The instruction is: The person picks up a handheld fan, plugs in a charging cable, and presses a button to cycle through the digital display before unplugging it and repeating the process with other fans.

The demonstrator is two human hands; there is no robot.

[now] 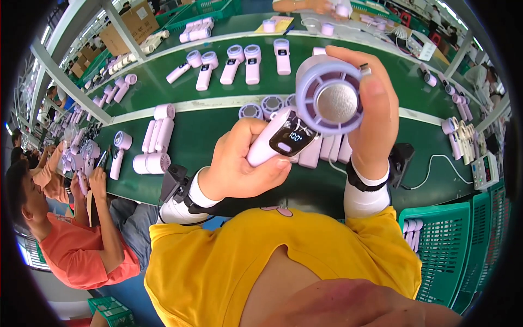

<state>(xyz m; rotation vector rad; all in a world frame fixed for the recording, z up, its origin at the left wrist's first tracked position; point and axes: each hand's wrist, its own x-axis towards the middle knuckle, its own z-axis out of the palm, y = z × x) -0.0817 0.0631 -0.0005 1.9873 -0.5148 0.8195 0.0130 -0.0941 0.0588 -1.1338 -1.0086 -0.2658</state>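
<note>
Left hand [239,163] grips the handle [267,146] of a lilac fan [306,121] above the green bench [422,177]; right hand [377,109], by its round head [336,102], pinches what looks like a small metal-tipped plug [365,69]. Checking the lit display [295,136] seems in hand; the next move likely calls for a steady handle.

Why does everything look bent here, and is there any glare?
In the head view, wide-lens distortion bows the pale bench rail and leaves dark corners; in the head view, white reflections streak the dark display of the handheld fan, but the lit digits are legible.
</note>
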